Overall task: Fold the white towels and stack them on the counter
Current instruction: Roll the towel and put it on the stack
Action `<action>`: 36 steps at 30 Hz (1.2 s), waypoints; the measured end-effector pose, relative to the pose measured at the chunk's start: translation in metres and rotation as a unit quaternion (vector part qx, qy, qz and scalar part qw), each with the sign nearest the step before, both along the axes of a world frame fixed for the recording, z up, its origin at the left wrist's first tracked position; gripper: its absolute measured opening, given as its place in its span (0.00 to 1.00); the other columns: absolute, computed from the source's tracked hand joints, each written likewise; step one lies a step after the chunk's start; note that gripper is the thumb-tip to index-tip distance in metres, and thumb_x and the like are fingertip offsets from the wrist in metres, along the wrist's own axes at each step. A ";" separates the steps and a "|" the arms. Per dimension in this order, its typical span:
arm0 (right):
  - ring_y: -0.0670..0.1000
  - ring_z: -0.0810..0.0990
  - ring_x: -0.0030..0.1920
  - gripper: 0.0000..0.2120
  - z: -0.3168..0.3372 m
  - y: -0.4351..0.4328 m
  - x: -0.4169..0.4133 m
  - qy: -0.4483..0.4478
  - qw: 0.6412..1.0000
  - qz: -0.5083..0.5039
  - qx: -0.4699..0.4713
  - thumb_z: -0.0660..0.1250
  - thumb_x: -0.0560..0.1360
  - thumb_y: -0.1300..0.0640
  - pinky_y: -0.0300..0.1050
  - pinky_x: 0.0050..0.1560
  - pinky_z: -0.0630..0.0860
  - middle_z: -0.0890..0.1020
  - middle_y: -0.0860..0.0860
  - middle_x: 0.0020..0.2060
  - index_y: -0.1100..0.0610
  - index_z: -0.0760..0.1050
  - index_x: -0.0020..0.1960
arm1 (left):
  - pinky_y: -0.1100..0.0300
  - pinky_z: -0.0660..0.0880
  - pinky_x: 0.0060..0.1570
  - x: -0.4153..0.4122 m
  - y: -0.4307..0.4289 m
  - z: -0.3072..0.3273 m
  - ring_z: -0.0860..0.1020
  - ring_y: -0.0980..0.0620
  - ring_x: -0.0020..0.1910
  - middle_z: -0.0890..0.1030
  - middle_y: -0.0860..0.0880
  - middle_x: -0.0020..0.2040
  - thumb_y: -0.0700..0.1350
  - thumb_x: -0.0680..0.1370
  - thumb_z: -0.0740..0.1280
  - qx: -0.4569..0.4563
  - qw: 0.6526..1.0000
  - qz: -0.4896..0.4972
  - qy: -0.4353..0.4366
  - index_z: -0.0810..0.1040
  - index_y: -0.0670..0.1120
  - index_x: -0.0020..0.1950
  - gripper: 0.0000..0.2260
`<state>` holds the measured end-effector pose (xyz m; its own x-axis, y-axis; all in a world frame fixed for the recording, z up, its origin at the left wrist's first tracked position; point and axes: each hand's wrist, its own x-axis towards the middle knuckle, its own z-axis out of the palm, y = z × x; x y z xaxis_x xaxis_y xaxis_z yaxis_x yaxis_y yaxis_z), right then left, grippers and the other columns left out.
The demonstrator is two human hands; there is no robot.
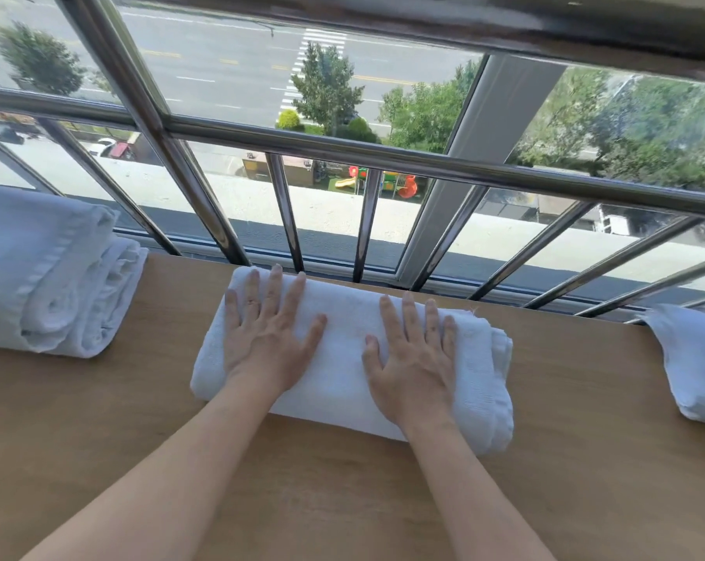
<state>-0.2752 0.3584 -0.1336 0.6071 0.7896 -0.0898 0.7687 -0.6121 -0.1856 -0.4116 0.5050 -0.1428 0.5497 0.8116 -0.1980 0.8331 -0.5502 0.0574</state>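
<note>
1. The folded towel (342, 382) lies mid-counter (585, 459), its far edge close to the window railing (367, 220) at 12 o'clock.
2. The left hand (268, 338) rests palm-down on the towel's left half, fingers straight and spread toward 12 o'clock. It presses and grips nothing.
3. The right hand (413, 354) does the same on the right half, fingers splayed and holding nothing.
4. The two flat palms set apart probably serve to flatten the fold evenly so it stacks level.
5. A stack of white towels (47, 277) sits at 9 o'clock, well apart, and is likely the destination.
6. The layered ends face 3 o'clock and may splay when lifted.
7. Another white towel (691, 366) lies at 3 o'clock, partly cut off.
</note>
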 end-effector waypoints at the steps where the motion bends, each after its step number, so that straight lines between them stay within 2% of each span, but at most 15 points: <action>1: 0.57 0.44 0.80 0.30 0.000 -0.005 0.002 -0.002 1.000 -0.009 -0.006 0.43 0.80 0.38 0.61 0.77 0.40 0.53 0.50 0.80 0.44 0.48 0.81 | 0.40 0.33 0.74 -0.006 0.004 0.001 0.29 0.50 0.78 0.30 0.56 0.79 0.71 0.76 0.33 -0.005 1.000 0.013 0.002 0.32 0.63 0.78 0.32; 3: 0.58 0.42 0.80 0.30 0.000 -0.016 0.007 -0.009 0.999 -0.034 -0.025 0.43 0.80 0.38 0.63 0.77 0.38 0.50 0.48 0.81 0.41 0.46 0.80 | 0.37 0.43 0.75 -0.018 0.011 0.002 0.34 0.48 0.79 0.27 0.61 0.76 0.74 0.75 0.37 -0.045 0.997 0.060 -0.012 0.31 0.66 0.77 0.33; 5: 0.58 0.38 0.79 0.29 -0.001 -0.028 0.012 -0.012 0.996 -0.069 -0.048 0.41 0.80 0.37 0.65 0.76 0.38 0.45 0.46 0.81 0.38 0.41 0.79 | 0.38 0.58 0.70 -0.026 0.015 0.004 0.47 0.43 0.80 0.29 0.63 0.77 0.77 0.73 0.40 -0.091 0.988 0.115 -0.045 0.31 0.69 0.75 0.35; 7: 0.58 0.38 0.79 0.28 -0.002 -0.044 0.020 0.014 0.992 -0.112 -0.058 0.40 0.80 0.37 0.67 0.75 0.45 0.39 0.43 0.80 0.34 0.35 0.77 | 0.40 0.66 0.63 -0.033 0.017 0.005 0.63 0.38 0.74 0.43 0.54 0.82 0.78 0.72 0.43 -0.100 0.979 0.162 -0.070 0.30 0.71 0.73 0.35; 9: 0.57 0.45 0.80 0.27 0.002 -0.060 0.027 0.080 0.983 -0.161 -0.029 0.42 0.80 0.37 0.65 0.72 0.60 0.37 0.42 0.79 0.31 0.33 0.75 | 0.39 0.68 0.61 -0.037 0.018 0.008 0.70 0.35 0.69 0.62 0.45 0.79 0.79 0.72 0.46 -0.100 0.970 0.203 -0.095 0.33 0.68 0.75 0.38; 10: 0.57 0.51 0.79 0.27 0.005 -0.065 0.030 0.123 0.975 -0.186 -0.007 0.43 0.81 0.36 0.62 0.69 0.66 0.38 0.41 0.79 0.29 0.33 0.75 | 0.39 0.68 0.62 -0.039 0.019 0.008 0.71 0.35 0.69 0.67 0.43 0.76 0.79 0.72 0.47 -0.099 0.965 0.218 -0.106 0.37 0.64 0.78 0.40; 12: 0.57 0.63 0.76 0.26 0.011 -0.070 0.036 0.197 0.952 -0.233 0.022 0.45 0.81 0.35 0.59 0.64 0.69 0.43 0.44 0.81 0.26 0.35 0.73 | 0.40 0.69 0.60 -0.044 0.023 0.007 0.73 0.36 0.66 0.74 0.43 0.70 0.79 0.71 0.49 -0.104 0.960 0.234 -0.114 0.52 0.56 0.80 0.44; 14: 0.60 0.67 0.72 0.27 0.014 -0.068 0.039 0.234 0.936 -0.259 0.034 0.47 0.80 0.34 0.59 0.65 0.67 0.56 0.50 0.80 0.25 0.35 0.73 | 0.45 0.73 0.52 -0.047 0.025 0.005 0.77 0.39 0.57 0.79 0.44 0.60 0.81 0.68 0.51 -0.117 0.950 0.253 -0.139 0.68 0.50 0.70 0.44; 16: 0.63 0.66 0.71 0.29 0.014 -0.064 0.042 0.251 0.929 -0.269 0.037 0.48 0.79 0.32 0.60 0.67 0.65 0.63 0.54 0.77 0.25 0.35 0.73 | 0.50 0.72 0.46 -0.049 0.027 0.004 0.77 0.42 0.49 0.79 0.46 0.52 0.83 0.64 0.53 -0.126 0.940 0.278 -0.153 0.73 0.48 0.61 0.44; 19: 0.64 0.64 0.71 0.33 0.012 -0.062 0.044 0.274 0.921 -0.273 0.043 0.51 0.76 0.27 0.59 0.68 0.63 0.61 0.58 0.76 0.26 0.36 0.74 | 0.51 0.73 0.43 -0.049 0.030 0.004 0.77 0.43 0.46 0.80 0.46 0.47 0.86 0.58 0.53 -0.147 0.928 0.308 -0.151 0.77 0.47 0.54 0.49; 24: 0.60 0.63 0.74 0.33 0.009 -0.066 0.049 0.286 0.925 -0.238 0.077 0.54 0.77 0.29 0.58 0.68 0.63 0.53 0.51 0.80 0.29 0.40 0.75 | 0.51 0.77 0.45 -0.045 0.029 0.012 0.79 0.44 0.42 0.80 0.48 0.42 0.88 0.49 0.56 -0.200 0.879 0.382 -0.205 0.78 0.48 0.46 0.49; 29: 0.56 0.56 0.77 0.28 0.011 -0.070 0.048 0.331 0.908 -0.222 0.129 0.58 0.80 0.37 0.57 0.71 0.59 0.49 0.46 0.80 0.29 0.49 0.75 | 0.56 0.71 0.37 -0.052 0.022 0.033 0.78 0.50 0.37 0.81 0.51 0.38 0.88 0.50 0.55 -0.196 0.870 0.372 -0.256 0.78 0.50 0.40 0.45; 32: 0.51 0.52 0.78 0.26 0.017 -0.072 0.036 0.362 0.892 -0.218 0.163 0.59 0.81 0.40 0.54 0.71 0.57 0.49 0.44 0.80 0.28 0.52 0.74 | 0.55 0.72 0.39 -0.062 0.023 0.054 0.78 0.49 0.39 0.79 0.52 0.38 0.87 0.54 0.55 -0.182 0.880 0.356 -0.255 0.77 0.49 0.42 0.43; 34: 0.49 0.53 0.78 0.25 0.026 -0.068 0.024 0.370 0.887 -0.211 0.180 0.59 0.81 0.41 0.49 0.67 0.58 0.51 0.43 0.80 0.28 0.53 0.74 | 0.53 0.74 0.44 -0.072 0.029 0.070 0.78 0.47 0.42 0.78 0.51 0.40 0.86 0.57 0.55 -0.182 0.883 0.346 -0.261 0.78 0.50 0.46 0.43; 36: 0.49 0.57 0.76 0.25 0.038 -0.056 0.012 0.375 0.883 -0.202 0.197 0.60 0.81 0.42 0.47 0.63 0.58 0.53 0.43 0.79 0.30 0.54 0.75 | 0.54 0.73 0.43 -0.087 0.039 0.088 0.78 0.50 0.41 0.79 0.51 0.43 0.85 0.59 0.55 -0.178 0.884 0.337 -0.270 0.80 0.50 0.52 0.44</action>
<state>-0.2635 0.3025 -0.0956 0.7324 0.5824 -0.3527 0.0733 -0.5824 -0.8096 -0.4988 0.5436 -0.0550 0.0565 0.9301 -0.3629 0.7631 0.1942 0.6165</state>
